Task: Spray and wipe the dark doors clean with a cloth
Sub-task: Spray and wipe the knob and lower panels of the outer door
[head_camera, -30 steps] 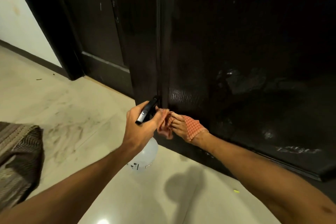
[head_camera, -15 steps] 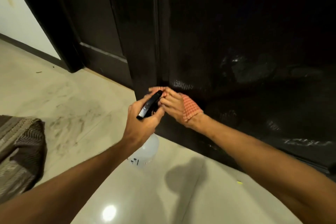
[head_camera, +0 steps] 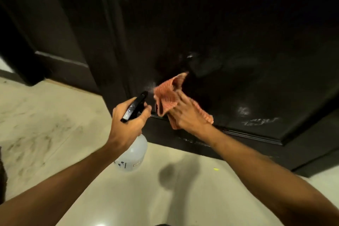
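2 hands: left (head_camera: 128,123) grips 1 spray bottle (head_camera: 133,152), right (head_camera: 187,113) 1 cloth (head_camera: 167,95).

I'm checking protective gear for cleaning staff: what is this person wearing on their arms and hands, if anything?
Nothing shows. The left forearm and the right forearm are bare up to the frame edge, with no sleeve in view. The left hand and right hand are ungloved. No watch, bracelet or ring is visible, though motion blur could hide a thin ring.

Left hand (head_camera: 126,124) and right hand (head_camera: 187,116) bare; forearms bare up to frame edge.
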`<state>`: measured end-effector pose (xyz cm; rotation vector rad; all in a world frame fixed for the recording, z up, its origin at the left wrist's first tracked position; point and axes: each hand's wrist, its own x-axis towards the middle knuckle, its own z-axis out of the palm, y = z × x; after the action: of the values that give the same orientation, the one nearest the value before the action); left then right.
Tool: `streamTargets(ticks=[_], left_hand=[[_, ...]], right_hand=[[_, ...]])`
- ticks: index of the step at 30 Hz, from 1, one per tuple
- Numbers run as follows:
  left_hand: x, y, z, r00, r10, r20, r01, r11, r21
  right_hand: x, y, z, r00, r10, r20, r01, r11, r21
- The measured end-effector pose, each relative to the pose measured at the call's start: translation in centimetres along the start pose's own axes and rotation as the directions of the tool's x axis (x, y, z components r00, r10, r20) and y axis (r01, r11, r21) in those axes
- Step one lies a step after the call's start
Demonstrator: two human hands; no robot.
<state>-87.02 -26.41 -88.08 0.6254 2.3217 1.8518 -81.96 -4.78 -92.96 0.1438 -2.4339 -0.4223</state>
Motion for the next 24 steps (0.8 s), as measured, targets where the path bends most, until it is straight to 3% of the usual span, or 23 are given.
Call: streamTargets(ticks=[1,2,4,5,6,7,8,9,10,11,12,14,15,16,17,19,20,21,22,24], left_hand=[[0.0,0.4,0.9,1.0,0.008,0.024,-0.008,1.0,-0.014],[0.0,0.7,1.7,0.999,0.012,0.049,-0.011,1.0,-0.024],[0.0,0.9,3.0,0.994,0.024,0.107,-0.021,0.999,-0.027],[-0.1,1.0,3.7,0.99,0.032,0.138,-0.028,0.999,-0.032],[-0.3,1.0,4.4,0.984,0.04,0.174,-0.034,0.999,-0.037],[-0.5,1.1,5.3,0.976,0.046,0.211,-0.038,0.998,-0.041],[-0.6,1.2,5.9,0.97,0.052,0.239,-0.045,0.998,-0.038],[-0.7,1.3,6.8,0.962,0.06,0.267,-0.053,0.998,-0.034],[-0.9,1.6,7.7,0.953,0.066,0.296,-0.059,0.998,-0.03],[-1.0,1.9,8.7,0.944,0.073,0.322,-0.067,0.997,-0.029],[-1.1,2.2,9.6,0.934,0.085,0.346,-0.079,0.996,-0.031],[-1.3,3.0,11.2,0.912,0.112,0.394,-0.105,0.994,-0.04],[-1.6,3.1,11.6,0.899,0.131,0.418,-0.121,0.991,-0.051],[-1.9,3.2,12.0,0.888,0.145,0.436,-0.129,0.989,-0.065],[-2.3,3.1,12.3,0.879,0.149,0.452,-0.126,0.989,-0.08],[-2.9,2.9,12.7,0.86,0.138,0.492,-0.105,0.99,-0.095],[-3.1,2.9,12.9,0.851,0.128,0.509,-0.092,0.991,-0.096],[-3.2,2.9,13.0,0.846,0.125,0.518,-0.089,0.992,-0.094],[-3.2,2.9,13.1,0.844,0.127,0.522,-0.095,0.992,-0.088],[-3.3,3.2,13.5,0.848,0.129,0.515,-0.104,0.992,-0.077]], right_hand=[[-0.5,0.7,-0.3,1.0,0.022,-0.004,-0.022,1.0,-0.013],[-1.2,1.3,-1.0,0.988,0.045,-0.148,-0.051,0.998,-0.038],[-4.4,2.8,-2.3,0.962,0.172,-0.215,-0.135,0.975,0.175],[-5.7,4.1,-2.6,0.971,0.204,-0.122,-0.181,0.966,0.183],[-7.1,5.0,-2.1,0.941,0.315,-0.123,-0.311,0.949,0.053],[-8.0,5.2,-1.7,0.856,0.516,0.025,-0.517,0.855,0.044],[-8.7,4.9,-1.0,0.77,0.638,0.008,-0.638,0.77,0.012],[-9.2,4.4,0.0,0.615,0.787,-0.053,-0.774,0.615,0.153],[-9.9,3.8,1.8,0.513,0.856,-0.065,-0.803,0.505,0.316],[-10.5,2.8,2.8,0.486,0.869,-0.09,-0.803,0.485,0.346],[-11.0,1.5,3.2,0.525,0.851,0.018,-0.812,0.494,0.31],[-12.7,0.3,4.4,0.733,0.673,0.098,-0.679,0.719,0.146],[-13.4,1.0,4.2,0.779,0.615,0.118,-0.626,0.767,0.138],[-14.3,1.8,4.4,0.761,0.639,0.112,-0.647,0.734,0.206],[-14.5,2.4,3.6,0.66,0.744,0.104,-0.724,0.593,0.353],[-14.4,3.7,3.2,0.311,0.95,-0.008,-0.743,0.248,0.621],[-14.0,3.8,3.2,0.155,0.986,-0.052,-0.713,0.148,0.685],[-13.0,3.3,3.3,0.072,0.993,-0.091,-0.732,0.114,0.672],[-12.0,2.7,3.4,0.051,0.991,-0.126,-0.757,0.12,0.642],[-11.0,1.3,3.7,0.164,0.978,-0.127,-0.797,0.207,0.567]])
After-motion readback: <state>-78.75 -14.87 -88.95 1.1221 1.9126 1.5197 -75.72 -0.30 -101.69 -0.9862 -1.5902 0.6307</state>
